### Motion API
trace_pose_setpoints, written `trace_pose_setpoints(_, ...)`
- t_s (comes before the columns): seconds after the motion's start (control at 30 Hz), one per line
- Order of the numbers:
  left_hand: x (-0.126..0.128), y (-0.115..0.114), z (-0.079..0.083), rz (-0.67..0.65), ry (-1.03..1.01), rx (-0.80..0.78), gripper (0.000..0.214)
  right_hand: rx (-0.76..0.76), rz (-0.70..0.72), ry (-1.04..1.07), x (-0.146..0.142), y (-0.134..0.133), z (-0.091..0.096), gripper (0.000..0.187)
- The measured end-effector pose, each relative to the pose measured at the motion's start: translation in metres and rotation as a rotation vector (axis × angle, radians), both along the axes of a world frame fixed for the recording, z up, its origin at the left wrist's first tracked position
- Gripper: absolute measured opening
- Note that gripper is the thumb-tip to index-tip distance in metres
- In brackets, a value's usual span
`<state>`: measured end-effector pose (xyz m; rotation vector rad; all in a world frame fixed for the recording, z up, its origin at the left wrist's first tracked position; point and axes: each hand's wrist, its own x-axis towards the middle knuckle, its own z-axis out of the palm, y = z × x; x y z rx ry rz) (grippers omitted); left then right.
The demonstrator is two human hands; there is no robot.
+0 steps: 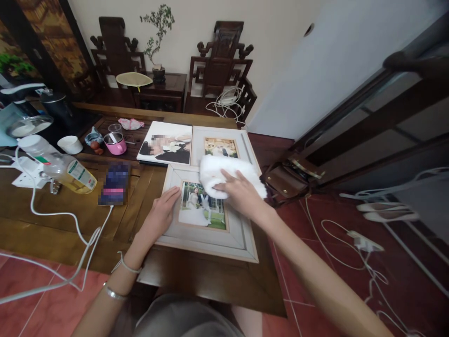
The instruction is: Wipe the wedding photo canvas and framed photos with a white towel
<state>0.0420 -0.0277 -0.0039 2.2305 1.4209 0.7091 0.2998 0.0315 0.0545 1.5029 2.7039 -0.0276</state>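
Observation:
A white picture frame (206,248) lies face up near the table's front edge, with a wedding photo (196,213) in its middle. My left hand (162,211) rests on the frame's left side, fingers stretched out flat. My right hand (242,193) holds a folded, fluffy white towel (228,168) against the frame's upper right part. The towel covers the photo's upper right corner and overlaps a second white picture frame (198,140) behind. Beside that one sits a photo album (177,131) with a couple on its cover.
On the wooden table (147,180) to the left are a bottle of yellow liquid (65,171), a phone (114,185) on a white cable, a pink cup (115,143) and a white bowl (70,144). A brown bag (286,180) stands right of the table.

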Motion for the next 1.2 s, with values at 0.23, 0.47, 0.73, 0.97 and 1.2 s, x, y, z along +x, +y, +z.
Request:
trace_pose_setpoints(0.23,0.001,0.003,-0.008,0.031,-0.030,0.042,0.064,-0.065,-0.007,-0.063,0.030,-0.057,0.006,0.064)
trace_pose_setpoints(0.47,-0.001,0.004,-0.009,0.004,0.003,0.051,0.065,-0.346,0.087,0.066,0.037,-0.138,0.015,0.066)
trace_pose_setpoints(0.73,-0.002,0.006,-0.007,-0.006,0.020,0.014,0.061,-0.084,-0.024,0.136,0.029,-0.084,-0.007,0.070)
trace_pose_setpoints(0.97,-0.002,0.006,-0.014,0.014,-0.037,0.041,0.059,0.253,-0.065,0.090,0.034,-0.009,-0.020,0.064)
trace_pose_setpoints(1.2,-0.001,0.007,-0.015,0.019,-0.021,0.066,0.055,0.091,-0.066,-0.023,0.009,-0.048,-0.020,0.058)
